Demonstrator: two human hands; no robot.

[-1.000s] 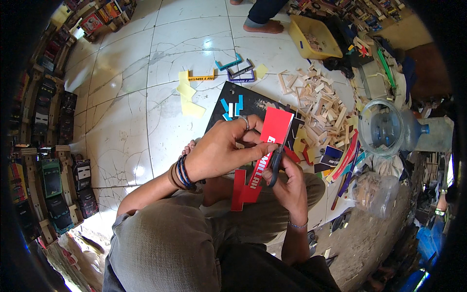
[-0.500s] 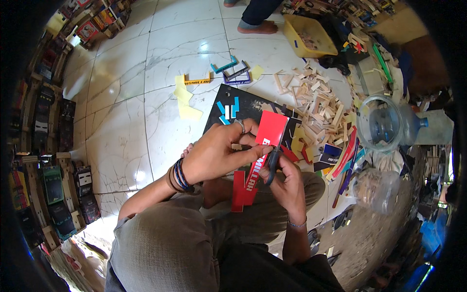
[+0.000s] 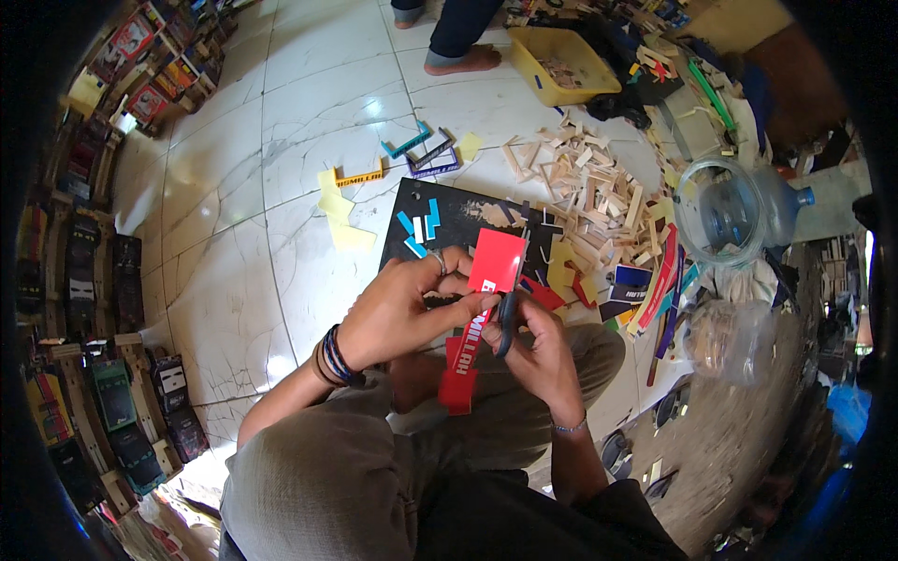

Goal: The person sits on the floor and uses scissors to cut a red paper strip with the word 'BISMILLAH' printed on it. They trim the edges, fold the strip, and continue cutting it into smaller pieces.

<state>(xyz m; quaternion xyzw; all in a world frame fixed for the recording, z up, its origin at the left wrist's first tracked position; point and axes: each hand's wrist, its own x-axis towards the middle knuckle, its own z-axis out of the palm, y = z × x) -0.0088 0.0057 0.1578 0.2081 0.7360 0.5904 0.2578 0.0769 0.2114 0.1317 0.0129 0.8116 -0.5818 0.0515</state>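
**Scissors meet a red strip over the lap**

Head view: the left hand (image 3: pixel 398 313) pinches a red sticker strip (image 3: pixel 479 313) near its upper end, its grip closed on the sheet. The right hand (image 3: pixel 543 351), at three o'clock from it, closes around dark scissors (image 3: pixel 507 323) whose blades touch the strip's right edge. The strip hangs down over the knees. At twelve o'clock lies a black board (image 3: pixel 468 217) with blue cut pieces; at two o'clock, a heap of wooden offcuts (image 3: pixel 589 201). Bare white floor tiles (image 3: pixel 234 262) lie at nine o'clock, bounded by shelves of toy trucks (image 3: pixel 112 402).
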